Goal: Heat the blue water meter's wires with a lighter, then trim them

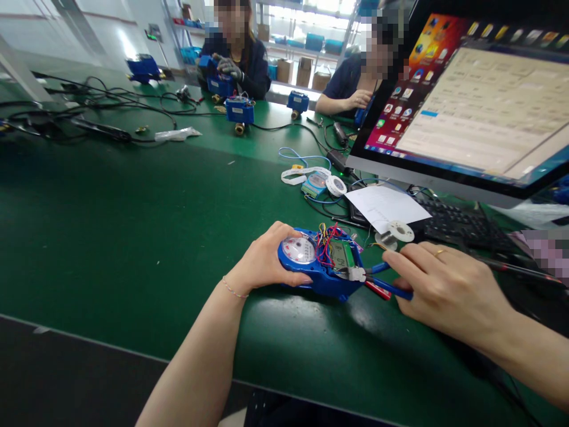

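Observation:
A blue water meter [326,283] lies on the green table, its round dial on the left and a small digital display [341,255] on the right. Loose red, yellow and white wires [328,244] stick up between the two. My left hand [271,258] is wrapped round the dial end, thumb along the near side. In my right hand [444,284] is a pair of blue-handled cutting pliers [386,279], whose jaws touch the near right edge of the housing by the display. Whether anything is between the jaws I cannot tell. A red object [377,290] lies partly hidden beneath the pliers.
Behind the meter are a solder spool [391,236], a white paper [386,204], a keyboard [457,222] and a large monitor [466,112]. Further back lie a small converter box [315,184], more blue meters [240,110] and tangled black cables [111,98]. Two people sit across the table.

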The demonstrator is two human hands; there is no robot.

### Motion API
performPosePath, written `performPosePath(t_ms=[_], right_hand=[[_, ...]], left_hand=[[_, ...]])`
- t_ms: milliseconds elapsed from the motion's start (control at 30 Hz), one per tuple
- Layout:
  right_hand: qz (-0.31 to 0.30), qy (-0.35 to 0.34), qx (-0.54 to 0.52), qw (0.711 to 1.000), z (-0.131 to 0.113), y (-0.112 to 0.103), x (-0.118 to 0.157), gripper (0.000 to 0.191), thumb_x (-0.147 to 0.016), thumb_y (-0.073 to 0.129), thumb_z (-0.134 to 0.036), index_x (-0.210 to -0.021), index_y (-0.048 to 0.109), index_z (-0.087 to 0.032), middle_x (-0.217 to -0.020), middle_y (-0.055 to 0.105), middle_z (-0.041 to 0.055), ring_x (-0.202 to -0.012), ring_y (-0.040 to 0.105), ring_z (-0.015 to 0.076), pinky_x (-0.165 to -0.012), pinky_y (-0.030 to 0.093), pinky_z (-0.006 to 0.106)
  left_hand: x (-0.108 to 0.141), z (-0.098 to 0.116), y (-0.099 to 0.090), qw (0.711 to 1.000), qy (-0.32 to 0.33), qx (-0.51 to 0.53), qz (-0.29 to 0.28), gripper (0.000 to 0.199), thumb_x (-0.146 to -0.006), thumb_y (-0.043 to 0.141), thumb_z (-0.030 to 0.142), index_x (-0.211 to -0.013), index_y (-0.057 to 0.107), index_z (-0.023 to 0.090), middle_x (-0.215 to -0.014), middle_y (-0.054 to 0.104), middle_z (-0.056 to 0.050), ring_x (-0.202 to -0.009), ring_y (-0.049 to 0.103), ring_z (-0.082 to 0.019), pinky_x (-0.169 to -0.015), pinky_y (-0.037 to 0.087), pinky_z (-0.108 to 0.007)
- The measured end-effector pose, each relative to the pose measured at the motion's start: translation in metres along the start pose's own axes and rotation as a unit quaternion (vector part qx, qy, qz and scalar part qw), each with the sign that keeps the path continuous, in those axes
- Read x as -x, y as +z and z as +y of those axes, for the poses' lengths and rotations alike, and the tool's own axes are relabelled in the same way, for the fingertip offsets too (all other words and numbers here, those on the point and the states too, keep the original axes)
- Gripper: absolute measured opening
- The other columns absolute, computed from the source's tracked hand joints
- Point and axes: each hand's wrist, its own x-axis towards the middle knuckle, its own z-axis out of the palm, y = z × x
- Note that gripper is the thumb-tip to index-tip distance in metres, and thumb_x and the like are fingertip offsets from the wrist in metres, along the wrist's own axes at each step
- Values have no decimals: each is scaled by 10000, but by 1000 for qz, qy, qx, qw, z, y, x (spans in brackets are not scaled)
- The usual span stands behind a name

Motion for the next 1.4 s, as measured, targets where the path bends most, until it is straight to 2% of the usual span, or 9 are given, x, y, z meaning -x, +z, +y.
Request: performPosePath(t_ms=[167,267,400,500,567,700,800,1167,1400], right_hand=[[41,7,38,998,-5,6,12,161,-769,520,-81,-892,617,-121,-731,587,67,-653,543,228,-602,395,339],[60,41,31,997,-12,14,18,179,-759,522,-78,-916,600,-114,-776,596,77,-674,557,232,-601,408,337],[41,127,-93,987,-24,22,19,220,-736,478,-71,-926,574,-128,-802,583,69,-694,574,218,-606,440,317],[32,203,-227,952,-29,21,16,185,-780,488,-128,-954,545,-156,-768,562,28,-645,558,177,-588,455,283],[38,225,-255,940,-28,18,14,173,-805,495,-163,-973,536,-160,-783,558,28,-669,559,179,-608,467,287],[39,184,-154,970,-26,11,16,231,-793,485,-134,-1014,553,-136,-925,567,96,-827,565,255,-706,470,367],[20,156,-98,983,-27,9,19,263,-760,488,-106,-1009,571,-120,-940,563,118,-819,552,276,-699,459,390],[7,163,-62,985,-28,4,22,246,-793,493,-166,-1011,586,-103,-931,565,129,-800,549,291,-693,455,412],[7,152,-71,986,-29,10,21,273,-767,484,-206,-1000,590,-113,-925,566,124,-777,557,273,-664,454,380]], left_hand=[[0,2,0,1000,-13,-8,5,618,-545,800,486,-1030,507,239,-1065,531,-39,-991,559,-241,-882,469,-406],[0,3,1,1000,-20,-8,11,612,-545,798,490,-1020,514,228,-1034,529,-34,-959,562,-235,-866,472,-403],[0,4,1,1000,-20,-1,11,612,-537,802,487,-1011,511,231,-1036,529,-32,-958,560,-232,-865,474,-403],[0,3,1,1000,-18,-11,15,609,-539,802,486,-1007,507,232,-1028,531,-29,-950,562,-231,-856,475,-398],[0,2,1,1000,-15,-14,15,612,-536,803,486,-1008,506,233,-1022,530,-26,-947,563,-232,-852,476,-395],[0,2,1,1000,-17,-10,16,612,-530,805,487,-1004,509,238,-1017,531,-23,-944,565,-231,-856,479,-396],[0,3,1,1000,-24,-5,13,606,-535,800,492,-1001,512,231,-1014,530,-26,-940,568,-234,-857,481,-404],[0,3,1,1000,-20,-4,9,617,-541,802,492,-1014,505,230,-1022,521,-30,-953,557,-233,-862,472,-400],[0,4,1,1000,-28,-6,9,613,-546,800,473,-1022,512,216,-1017,522,-25,-940,558,-226,-854,468,-387]])
